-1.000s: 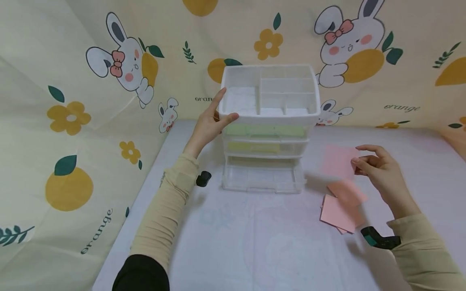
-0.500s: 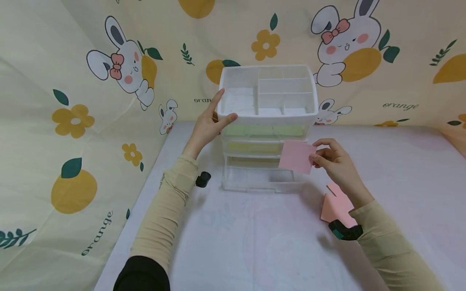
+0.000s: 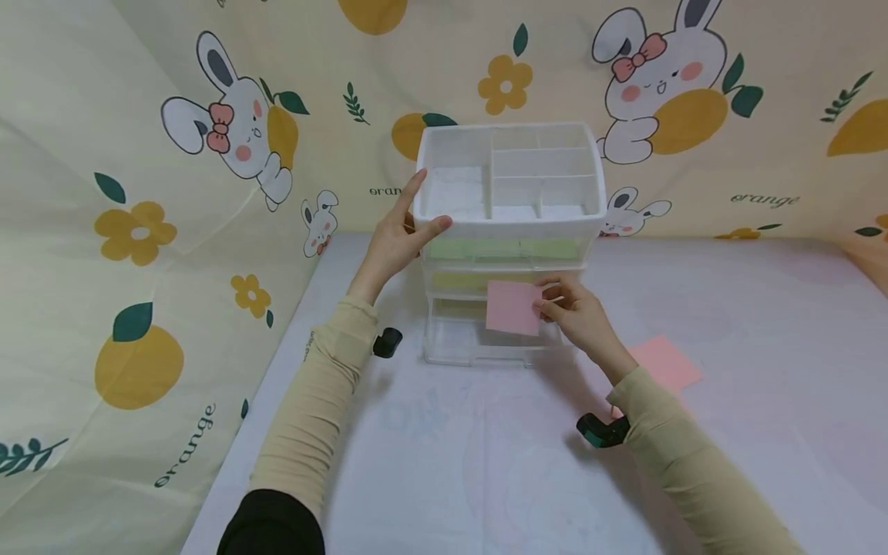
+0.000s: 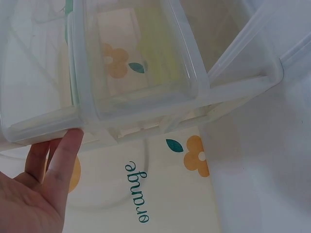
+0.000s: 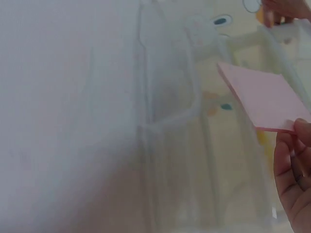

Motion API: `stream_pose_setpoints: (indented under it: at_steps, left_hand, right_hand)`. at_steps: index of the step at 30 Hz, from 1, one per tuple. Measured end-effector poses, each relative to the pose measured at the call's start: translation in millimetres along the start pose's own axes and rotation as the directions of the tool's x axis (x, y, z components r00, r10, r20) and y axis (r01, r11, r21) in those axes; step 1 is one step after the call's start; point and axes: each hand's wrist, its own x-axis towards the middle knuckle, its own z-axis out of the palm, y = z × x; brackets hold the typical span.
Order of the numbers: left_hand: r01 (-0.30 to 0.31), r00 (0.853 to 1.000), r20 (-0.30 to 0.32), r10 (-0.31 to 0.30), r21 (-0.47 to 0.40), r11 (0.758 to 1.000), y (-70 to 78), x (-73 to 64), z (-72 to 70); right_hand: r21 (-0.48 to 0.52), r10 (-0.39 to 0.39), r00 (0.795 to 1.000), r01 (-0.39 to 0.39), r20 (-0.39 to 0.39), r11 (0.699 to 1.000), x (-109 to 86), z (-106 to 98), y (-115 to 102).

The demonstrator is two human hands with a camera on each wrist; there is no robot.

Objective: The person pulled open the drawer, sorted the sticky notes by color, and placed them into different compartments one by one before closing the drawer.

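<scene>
A white plastic drawer organizer stands upright on the table, its top tray divided into compartments. My left hand holds the left side of that tray, thumb on the front rim; the left wrist view shows its fingers against the side wall. The clear bottom drawer is pulled out. Over it, my right hand pinches a thin pink sticky note pad by its right edge between thumb and fingers. The same pad hangs tilted in the right wrist view, apart from the drawer.
More pink sticky notes lie on the white tabletop, partly covered by the right forearm. Green paper shows in the upper drawer and yellow paper in the middle one. A bunny-print cloth hangs close behind.
My right hand has carried the pink sticky note pad leftward, from above the table to the front of the organizer, over the pulled-out drawer. The left hand keeps its hold.
</scene>
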Motion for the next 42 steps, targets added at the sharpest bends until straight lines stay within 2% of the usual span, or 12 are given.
stream_pose_setpoints:
  at_steps: [9,17,20,27,32,42]
  left_hand:
    - [0.014,1.000,0.004,-0.014,-0.006,1.000,1.4,-0.2,0.2]
    - [0.015,1.000,0.008,-0.015,-0.014,1.000,2.7,-0.5,0.3]
    - [0.016,1.000,0.008,-0.016,-0.010,1.000,3.4,-0.4,0.3]
    - [0.035,0.999,0.011,-0.035,-0.016,0.999,5.2,-1.8,-1.1]
    - [0.050,0.999,0.012,-0.049,-0.022,0.999,4.8,-1.4,-1.0]
    - [0.039,0.999,0.003,-0.039,-0.007,0.999,3.1,-2.1,-0.9]
  right_hand:
    - [-0.006,-0.028,0.998,0.029,0.053,1.000,13.9,33,8]
    - [-0.048,-0.040,0.992,0.046,0.122,0.998,17.4,51,0]
    - [-0.065,-0.043,0.988,0.053,0.151,0.996,19.0,55,-2]
    - [-0.199,-0.046,0.983,0.081,0.176,0.977,21.6,62,-2]
    - [-0.244,-0.037,0.978,0.087,0.204,0.966,21.2,64,-2]
    - [-0.338,-0.015,0.945,0.132,0.328,0.932,23.5,65,-2]
